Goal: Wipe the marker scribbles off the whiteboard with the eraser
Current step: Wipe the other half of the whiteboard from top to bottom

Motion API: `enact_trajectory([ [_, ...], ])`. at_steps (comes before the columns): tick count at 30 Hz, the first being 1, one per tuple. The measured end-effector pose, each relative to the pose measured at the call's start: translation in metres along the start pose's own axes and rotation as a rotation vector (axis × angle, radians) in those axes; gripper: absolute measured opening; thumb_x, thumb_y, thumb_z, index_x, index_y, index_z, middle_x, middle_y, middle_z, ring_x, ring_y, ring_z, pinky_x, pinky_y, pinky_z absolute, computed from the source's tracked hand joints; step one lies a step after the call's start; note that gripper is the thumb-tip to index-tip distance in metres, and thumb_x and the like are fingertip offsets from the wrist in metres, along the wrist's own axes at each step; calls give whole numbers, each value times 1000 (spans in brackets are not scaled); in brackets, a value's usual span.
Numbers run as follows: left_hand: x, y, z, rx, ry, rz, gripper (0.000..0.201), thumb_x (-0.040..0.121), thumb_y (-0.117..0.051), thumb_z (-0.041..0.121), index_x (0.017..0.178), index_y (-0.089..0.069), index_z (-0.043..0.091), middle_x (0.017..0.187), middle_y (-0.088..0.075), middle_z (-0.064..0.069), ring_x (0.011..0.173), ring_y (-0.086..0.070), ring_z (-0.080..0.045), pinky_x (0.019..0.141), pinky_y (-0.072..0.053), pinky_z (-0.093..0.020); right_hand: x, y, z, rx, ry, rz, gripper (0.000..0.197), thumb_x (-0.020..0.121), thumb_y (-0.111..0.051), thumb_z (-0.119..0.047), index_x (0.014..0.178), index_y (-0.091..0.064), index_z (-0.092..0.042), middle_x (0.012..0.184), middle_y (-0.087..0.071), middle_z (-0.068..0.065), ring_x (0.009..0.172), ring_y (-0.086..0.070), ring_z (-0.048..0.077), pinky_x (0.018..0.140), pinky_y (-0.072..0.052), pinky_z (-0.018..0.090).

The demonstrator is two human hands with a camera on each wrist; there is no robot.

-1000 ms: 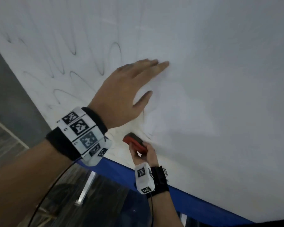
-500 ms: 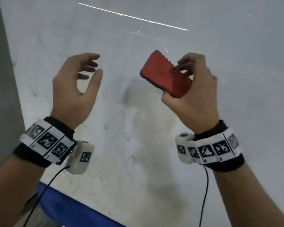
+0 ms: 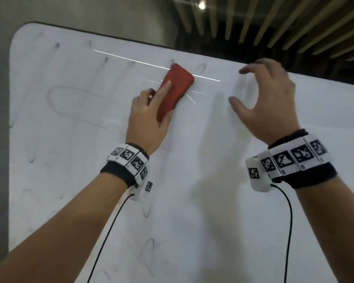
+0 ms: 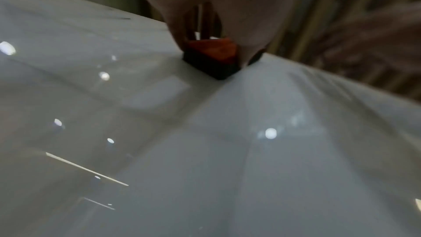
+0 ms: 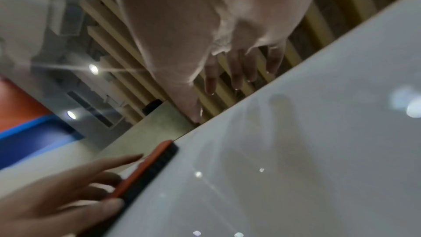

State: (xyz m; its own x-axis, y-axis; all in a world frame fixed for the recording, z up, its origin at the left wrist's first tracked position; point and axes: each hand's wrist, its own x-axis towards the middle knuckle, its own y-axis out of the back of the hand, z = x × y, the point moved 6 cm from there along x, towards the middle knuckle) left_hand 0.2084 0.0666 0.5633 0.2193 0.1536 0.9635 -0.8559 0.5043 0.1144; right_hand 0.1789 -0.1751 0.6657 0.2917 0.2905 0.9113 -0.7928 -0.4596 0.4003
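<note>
The left hand point(image 3: 149, 117) grips the eraser point(image 3: 175, 89) against the whiteboard point(image 3: 213, 201) (right hand point(image 3: 268, 103) loose, empty), seemingly mid-wipe; next, sweep the faint scribbles point(image 3: 74, 103).

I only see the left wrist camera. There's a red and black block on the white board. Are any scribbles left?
Observer: Yes. The head view shows a big faint loop on the whiteboard, to the left of the eraser.
Operator: What about lower down?
Observer: There are small loops below the left hand, which grips the eraser.
Operator: Is the other hand holding something?
Observer: No. The right hand holds nothing. Its fingers are loosely curled near the board's top edge.
</note>
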Motion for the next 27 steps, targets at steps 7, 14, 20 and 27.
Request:
enact_trajectory([
  [7, 29, -29, 46, 183, -371, -110, 52, 103, -48, 29, 155, -43, 32, 148, -47, -14, 126, -47, -38, 107, -41, -50, 12, -10, 33, -169, -172, 9, 73, 87, -64, -41, 153, -38, -23, 153, -40, 7, 147, -30, 27, 125, -12, 50],
  [14, 35, -28, 42, 196, -307, -41, 54, 100, -51, 21, 154, -46, 30, 148, -48, -16, 123, -49, -42, 105, -41, -54, 17, -15, 33, -119, -226, 70, 72, 84, -66, -42, 150, -44, -24, 145, -43, 9, 143, -33, 27, 125, -12, 50],
  [20, 72, 6, 0, 343, -140, -7, 60, 97, -51, 23, 156, -39, 32, 148, -47, -16, 122, -50, -41, 97, -44, -52, 14, -11, 31, -60, -237, 93, 70, 83, -67, -42, 147, -48, -22, 144, -45, 8, 142, -35, 25, 125, -14, 51],
  [27, 20, -17, 28, 363, -512, -133, 59, 95, -57, 19, 152, -46, 34, 148, -50, -13, 125, -51, -38, 101, -42, -52, 13, -13, 24, -44, -264, 172, 68, 78, -61, -44, 142, -52, -20, 141, -48, 9, 141, -38, 27, 124, -15, 54],
])
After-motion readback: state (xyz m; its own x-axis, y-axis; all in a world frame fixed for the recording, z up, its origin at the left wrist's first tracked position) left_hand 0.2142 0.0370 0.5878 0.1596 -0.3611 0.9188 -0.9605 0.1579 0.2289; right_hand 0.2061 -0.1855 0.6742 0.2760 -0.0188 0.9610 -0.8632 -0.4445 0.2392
